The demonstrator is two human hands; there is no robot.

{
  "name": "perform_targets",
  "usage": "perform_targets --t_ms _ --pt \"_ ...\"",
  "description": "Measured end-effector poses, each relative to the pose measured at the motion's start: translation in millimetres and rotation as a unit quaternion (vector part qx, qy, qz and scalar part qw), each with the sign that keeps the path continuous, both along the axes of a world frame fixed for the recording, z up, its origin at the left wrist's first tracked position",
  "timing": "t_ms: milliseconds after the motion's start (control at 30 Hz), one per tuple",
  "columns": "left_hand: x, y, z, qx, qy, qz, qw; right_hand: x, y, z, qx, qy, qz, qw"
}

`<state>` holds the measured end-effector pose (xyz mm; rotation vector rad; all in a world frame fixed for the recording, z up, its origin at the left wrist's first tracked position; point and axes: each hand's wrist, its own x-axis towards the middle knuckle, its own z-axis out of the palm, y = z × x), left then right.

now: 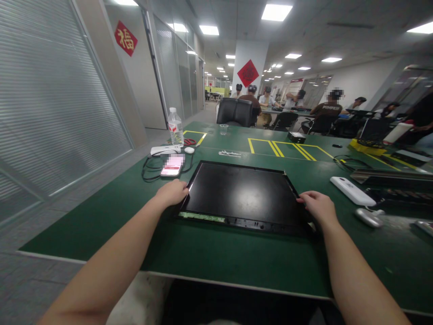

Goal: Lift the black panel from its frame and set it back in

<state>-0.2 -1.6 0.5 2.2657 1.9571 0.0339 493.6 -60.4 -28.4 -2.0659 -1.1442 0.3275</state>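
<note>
A black flat screen panel (241, 192) lies face up on the green table (101, 225), in front of me. Along its near edge runs a green circuit strip (202, 217) at the left, with a dark bar beside it. My left hand (172, 192) is closed on the panel's left edge, with its fingertips partly hidden. At the right edge, my right hand (317, 205) pinches the panel's frame between thumb and fingers.
Behind the panel's left corner are a lit phone (172, 165), cables, a water bottle (175, 126) and red scissors (189, 141). To the right lie a white power bank (352, 191) and a silver device (369, 217). People sit at tables farther back.
</note>
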Motion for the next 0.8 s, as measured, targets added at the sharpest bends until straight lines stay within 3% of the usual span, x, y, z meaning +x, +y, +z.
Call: perform_targets --t_ms 200,467,633,800 --pt "-2.2 2.3 3.9 0.012 -0.042 0.012 0.999 -1.7 -1.1 1.4 -0.010 0.009 0.002 1.000" --pt "-0.7 -1.3 7.7 0.039 -0.253 0.043 0.966 -2.2 -2.6 1.8 -0.001 -0.005 0.005 1.000" --pt "4.1 -4.6 8.9 0.036 -0.381 0.095 0.919 -0.9 -2.5 1.4 -0.006 -0.002 -0.001 1.000" --pt "12.8 -6.7 12.1 0.007 -0.528 0.180 0.830 -1.9 -2.4 4.0 -0.025 0.006 -0.012 1.000"
